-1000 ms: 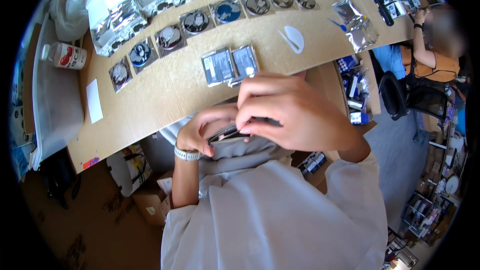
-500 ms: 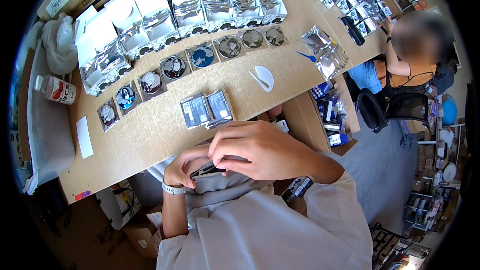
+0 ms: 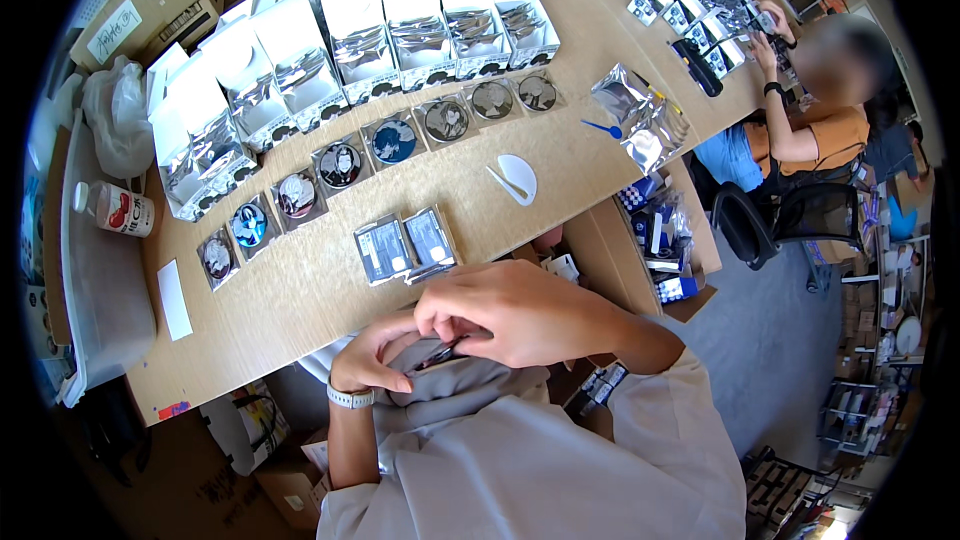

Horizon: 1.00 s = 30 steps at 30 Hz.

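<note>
Just beyond my lap, both hands meet over a dark, flat piece (image 3: 437, 353) that is mostly hidden by fingers, so its kind is unclear. My left hand (image 3: 375, 354), with a pale watch (image 3: 350, 398) on its wrist, curls around the piece's left side. From above, my right hand (image 3: 510, 308) pinches it with bent fingers. On the table in front of them lie two stacks of flat packets, a left stack (image 3: 383, 249) and a right stack (image 3: 428, 238). Beyond runs a curved row of round picture badges in clear sleeves, among them a blue one (image 3: 394, 141).
Open white boxes (image 3: 362, 55) of silver packets line the table's back. A white teardrop-shaped piece (image 3: 516, 178), a blue spoon (image 3: 601, 127) and silver foil bags (image 3: 640, 120) lie to the right. A plastic bin (image 3: 105, 290) stands left; a co-worker (image 3: 800, 130) sits at far right.
The dark piece has turned and now shows less between my hands. My right fingers have shifted slightly down and closer to the left hand. The co-worker's hands have moved up.
</note>
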Available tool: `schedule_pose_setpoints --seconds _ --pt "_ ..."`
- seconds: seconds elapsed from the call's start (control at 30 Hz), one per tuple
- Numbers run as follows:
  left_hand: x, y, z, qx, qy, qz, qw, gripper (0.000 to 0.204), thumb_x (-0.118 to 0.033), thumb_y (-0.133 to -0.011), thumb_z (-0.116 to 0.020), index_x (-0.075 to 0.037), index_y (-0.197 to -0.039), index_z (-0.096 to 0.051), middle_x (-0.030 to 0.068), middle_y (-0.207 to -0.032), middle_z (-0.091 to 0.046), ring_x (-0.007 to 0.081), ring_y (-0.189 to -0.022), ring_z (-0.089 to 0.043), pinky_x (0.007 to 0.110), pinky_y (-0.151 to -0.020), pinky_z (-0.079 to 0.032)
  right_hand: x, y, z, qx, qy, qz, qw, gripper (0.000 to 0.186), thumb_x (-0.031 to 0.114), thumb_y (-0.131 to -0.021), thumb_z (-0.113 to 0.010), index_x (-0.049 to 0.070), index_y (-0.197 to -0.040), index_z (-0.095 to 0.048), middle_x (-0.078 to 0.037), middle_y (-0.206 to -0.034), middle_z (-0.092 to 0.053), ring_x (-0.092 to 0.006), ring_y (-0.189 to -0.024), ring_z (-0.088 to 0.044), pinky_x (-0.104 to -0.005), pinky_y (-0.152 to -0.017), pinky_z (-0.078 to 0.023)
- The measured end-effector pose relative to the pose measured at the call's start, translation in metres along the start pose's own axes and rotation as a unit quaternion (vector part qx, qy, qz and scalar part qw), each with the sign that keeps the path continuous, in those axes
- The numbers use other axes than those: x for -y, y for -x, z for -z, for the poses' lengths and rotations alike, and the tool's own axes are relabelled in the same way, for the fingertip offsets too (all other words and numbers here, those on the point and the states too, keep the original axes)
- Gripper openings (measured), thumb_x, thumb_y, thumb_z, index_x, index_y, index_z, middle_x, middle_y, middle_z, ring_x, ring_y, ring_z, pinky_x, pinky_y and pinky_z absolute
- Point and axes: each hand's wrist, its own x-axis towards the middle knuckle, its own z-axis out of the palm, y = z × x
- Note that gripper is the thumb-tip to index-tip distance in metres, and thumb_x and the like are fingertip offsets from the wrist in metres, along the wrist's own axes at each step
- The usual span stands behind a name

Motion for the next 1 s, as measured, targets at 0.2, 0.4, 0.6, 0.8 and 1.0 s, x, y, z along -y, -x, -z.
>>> schedule_pose_setpoints --seconds 0.2,0.4,0.6,0.8,1.0 --pt "-0.011 -0.009 -0.013 -0.057 0.022 -0.019 0.998 0.109 -0.03 -0.068 -0.095 0.007 -0.153 -0.037 0.017 -0.148 -0.051 0.0276 -0.14 -0.048 0.041 -0.12 -0.032 -0.009 0.0 0.008 -0.019 -0.015 0.101 0.995 0.03 0.01 -0.084 -0.08 0.008 -0.111 -0.069 -0.005 -0.103 -0.071 -0.0244 -0.098 -0.067 -0.0373 -0.083 -0.054" --pt "-0.022 -0.036 -0.043 -0.14 -0.027 -0.134 0.981 0.099 -0.04 -0.084 -0.084 0.003 -0.157 -0.033 0.0168 -0.151 -0.049 0.0267 -0.143 -0.046 0.042 -0.122 -0.031 -0.018 -0.001 0.024 -0.127 0.107 0.154 0.974 0.014 0.014 -0.086 -0.079 0.007 -0.098 -0.075 -0.007 -0.095 -0.073 -0.0235 -0.083 -0.068 -0.0372 -0.081 -0.053" --pt "-0.037 -0.03 -0.033 -0.273 -0.24 -0.198 0.91 0.045 -0.018 -0.1 -0.065 0.0 -0.14 -0.053 0.0106 -0.135 -0.058 0.0219 -0.122 -0.059 0.037 -0.108 -0.044 -0.065 -0.009 0.165 -0.409 0.298 -0.003 0.862 0.02 0.013 -0.095 -0.069 0.0 -0.108 -0.076 -0.012 -0.101 -0.074 -0.0256 -0.091 -0.07 -0.0345 -0.084 -0.053" --pt "-0.043 -0.023 -0.024 -0.33 -0.347 -0.195 0.856 0.028 0.0 -0.097 -0.062 -0.001 -0.125 -0.062 0.0087 -0.124 -0.06 0.0193 -0.117 -0.06 0.034 -0.104 -0.047 -0.119 -0.032 0.24 -0.34 0.335 -0.03 0.878 0.02 0.009 -0.094 -0.068 -0.003 -0.109 -0.075 -0.014 -0.103 -0.075 -0.0256 -0.093 -0.07 -0.0337 -0.084 -0.053" --pt "-0.037 -0.016 -0.021 -0.344 -0.345 -0.185 0.853 0.028 0.005 -0.095 -0.061 0.0 -0.122 -0.063 0.009 -0.124 -0.06 0.0192 -0.116 -0.06 0.033 -0.102 -0.048 -0.153 -0.05 0.245 -0.28 0.32 -0.037 0.904 0.02 0.008 -0.091 -0.07 0.0 -0.11 -0.075 -0.015 -0.104 -0.075 -0.0298 -0.095 -0.071 -0.0368 -0.086 -0.054"
